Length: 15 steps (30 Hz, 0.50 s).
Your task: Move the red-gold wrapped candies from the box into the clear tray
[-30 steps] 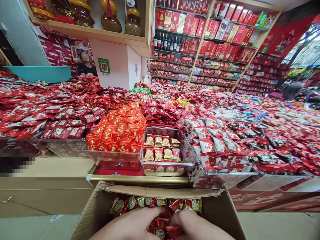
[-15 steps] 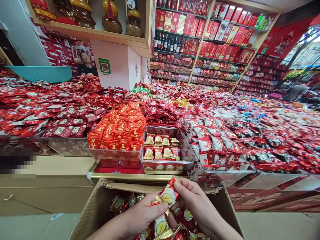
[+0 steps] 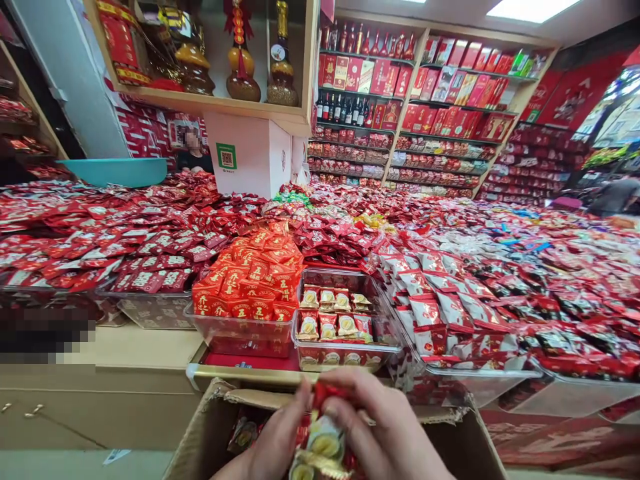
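Red-and-gold wrapped candies with a durian picture are gathered between my two hands, low in the view. My left hand is closed around the candies' left side, its thumb pointing up. My right hand curls over them from the right, thumb and fingers closed on a red wrapper; motion blurs it a little. Below is an open cardboard box with more of these candies inside, partly hidden by my hands. Beyond it, a clear plastic bin holds similar candies standing in neat rows.
Left of that bin stands a bin of orange-red packets; right of it are red-and-white packets. Heaped candies spread across the counter. A teal basin and a person are at the back left. Shelves of bottles and boxes line the rear.
My hands have come closer together, and my right hand now covers more of the candies. The view has tilted up slightly, so the counter and box sit lower.
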Each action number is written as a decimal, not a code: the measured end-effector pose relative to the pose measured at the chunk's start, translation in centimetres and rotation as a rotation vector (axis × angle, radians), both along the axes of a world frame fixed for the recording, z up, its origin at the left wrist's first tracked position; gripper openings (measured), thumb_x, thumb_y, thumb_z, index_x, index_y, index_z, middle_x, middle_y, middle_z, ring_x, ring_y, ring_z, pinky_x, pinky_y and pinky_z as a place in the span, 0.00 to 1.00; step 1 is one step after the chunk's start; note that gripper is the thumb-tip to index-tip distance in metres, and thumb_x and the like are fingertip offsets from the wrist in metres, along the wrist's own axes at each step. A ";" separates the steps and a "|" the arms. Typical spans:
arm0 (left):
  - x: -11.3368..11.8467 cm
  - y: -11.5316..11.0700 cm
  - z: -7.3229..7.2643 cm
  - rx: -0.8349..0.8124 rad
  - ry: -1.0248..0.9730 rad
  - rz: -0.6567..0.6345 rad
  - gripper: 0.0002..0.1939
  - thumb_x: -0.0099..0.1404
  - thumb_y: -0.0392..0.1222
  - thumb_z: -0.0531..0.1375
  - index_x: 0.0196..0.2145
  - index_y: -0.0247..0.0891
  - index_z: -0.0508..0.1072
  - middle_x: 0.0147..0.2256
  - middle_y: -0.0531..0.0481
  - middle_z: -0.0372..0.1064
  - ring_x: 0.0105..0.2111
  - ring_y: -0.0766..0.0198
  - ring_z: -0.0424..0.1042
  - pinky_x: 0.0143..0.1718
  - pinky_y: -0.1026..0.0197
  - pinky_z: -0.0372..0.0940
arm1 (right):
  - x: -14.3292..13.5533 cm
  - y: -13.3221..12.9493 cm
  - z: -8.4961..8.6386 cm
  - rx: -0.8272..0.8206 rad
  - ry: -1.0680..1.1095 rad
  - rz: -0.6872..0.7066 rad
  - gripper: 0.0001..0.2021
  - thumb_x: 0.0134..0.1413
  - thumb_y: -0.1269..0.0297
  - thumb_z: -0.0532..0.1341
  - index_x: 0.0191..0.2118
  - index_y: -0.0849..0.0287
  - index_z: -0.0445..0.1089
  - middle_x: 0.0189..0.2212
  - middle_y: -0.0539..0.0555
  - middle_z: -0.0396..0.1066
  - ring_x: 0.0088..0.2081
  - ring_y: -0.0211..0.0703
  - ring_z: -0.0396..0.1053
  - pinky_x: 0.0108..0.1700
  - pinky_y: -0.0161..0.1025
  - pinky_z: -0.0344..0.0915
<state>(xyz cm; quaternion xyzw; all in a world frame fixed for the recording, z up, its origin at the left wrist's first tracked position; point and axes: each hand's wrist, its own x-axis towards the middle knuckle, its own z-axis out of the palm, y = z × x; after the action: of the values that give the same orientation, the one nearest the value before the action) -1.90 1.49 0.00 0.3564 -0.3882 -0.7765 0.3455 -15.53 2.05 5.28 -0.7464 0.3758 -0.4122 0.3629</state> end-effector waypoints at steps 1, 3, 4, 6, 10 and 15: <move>0.2 -0.1 0.0 -0.017 0.062 -0.013 0.38 0.50 0.72 0.45 0.34 0.32 0.71 0.15 0.52 0.64 0.18 0.64 0.65 0.24 0.62 0.60 | 0.0 -0.3 -0.5 0.041 -0.011 -0.073 0.09 0.53 0.63 0.53 0.39 0.57 0.66 0.30 0.51 0.71 0.31 0.36 0.68 0.33 0.30 0.64; 0.5 -0.3 -0.2 -0.120 0.104 -0.053 0.38 0.48 0.72 0.48 0.33 0.31 0.71 0.15 0.52 0.63 0.16 0.67 0.63 0.21 0.65 0.59 | -0.3 -1.2 -1.8 0.123 -0.018 -0.159 0.10 0.54 0.59 0.53 0.38 0.58 0.65 0.29 0.52 0.71 0.30 0.38 0.68 0.32 0.32 0.64; 0.6 -0.4 -0.3 -0.175 0.086 -0.067 0.35 0.47 0.69 0.53 0.32 0.31 0.71 0.16 0.52 0.64 0.16 0.69 0.63 0.21 0.67 0.59 | -0.4 -1.5 -2.4 0.137 -0.011 -0.160 0.11 0.54 0.58 0.52 0.37 0.58 0.65 0.28 0.52 0.70 0.30 0.38 0.68 0.32 0.32 0.65; 0.6 -0.5 -0.4 -0.254 0.003 -0.049 0.25 0.49 0.59 0.60 0.31 0.31 0.72 0.20 0.51 0.66 0.17 0.71 0.63 0.21 0.68 0.59 | -0.7 -2.0 -3.5 0.070 0.012 -0.156 0.10 0.55 0.59 0.52 0.38 0.58 0.64 0.30 0.53 0.70 0.31 0.39 0.68 0.33 0.33 0.65; 0.2 -0.6 -0.3 -0.201 -0.011 0.070 0.18 0.53 0.55 0.60 0.30 0.34 0.71 0.21 0.54 0.65 0.17 0.70 0.62 0.20 0.67 0.60 | -1.5 -1.9 -4.5 -0.420 0.147 -0.258 0.14 0.51 0.66 0.56 0.46 0.58 0.61 0.43 0.58 0.65 0.43 0.43 0.64 0.43 0.37 0.64; -0.1 -0.2 0.1 -0.150 -0.080 0.303 0.16 0.51 0.53 0.62 0.30 0.36 0.73 0.25 0.54 0.67 0.26 0.66 0.65 0.28 0.67 0.61 | -1.9 -1.2 -4.5 -0.707 0.432 -0.068 0.16 0.45 0.70 0.61 0.42 0.62 0.62 0.37 0.58 0.68 0.36 0.43 0.64 0.38 0.38 0.66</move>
<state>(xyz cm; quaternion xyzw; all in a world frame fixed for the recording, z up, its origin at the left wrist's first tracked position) -2.01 1.32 0.13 0.4149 -0.4002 -0.6696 0.4683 -17.44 0.85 0.74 -0.8817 0.3028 -0.3616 -0.0168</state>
